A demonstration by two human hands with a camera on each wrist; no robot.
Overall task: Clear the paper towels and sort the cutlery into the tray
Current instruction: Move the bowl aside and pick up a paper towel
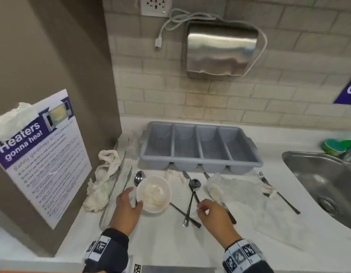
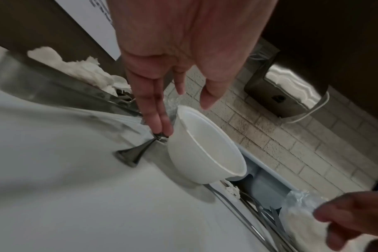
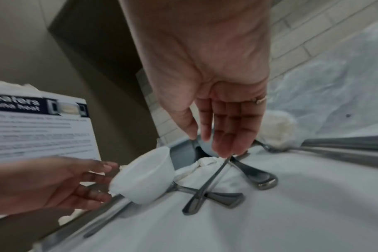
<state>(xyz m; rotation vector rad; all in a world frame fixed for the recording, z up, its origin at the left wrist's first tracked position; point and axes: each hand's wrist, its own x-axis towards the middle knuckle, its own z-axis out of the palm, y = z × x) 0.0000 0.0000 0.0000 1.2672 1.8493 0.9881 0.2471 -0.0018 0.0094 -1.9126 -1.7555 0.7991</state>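
Observation:
An empty grey four-slot cutlery tray (image 1: 200, 146) stands at the back of the counter. In front of it a white bowl (image 1: 153, 194) (image 2: 205, 150) holds a crumpled paper towel. My left hand (image 1: 134, 197) (image 2: 183, 117) is beside the bowl with straight fingers, its thumb over the rim, gripping nothing. Two crossed spoons (image 1: 192, 201) (image 3: 207, 187) lie right of the bowl. My right hand (image 1: 202, 205) (image 3: 209, 145) hovers over them, fingertips touching a handle. Another spoon (image 1: 139, 177) and a knife (image 1: 127, 178) lie left of the bowl, a fork (image 1: 265, 180) far right.
Crumpled paper towels (image 1: 103, 184) lie by the brown wall on the left, and a flat sheet (image 1: 239, 194) covers a knife on the right. A steel sink (image 1: 324, 184) is at the right, a towel dispenser (image 1: 221, 50) on the tiled wall, a poster (image 1: 42, 154) at the left.

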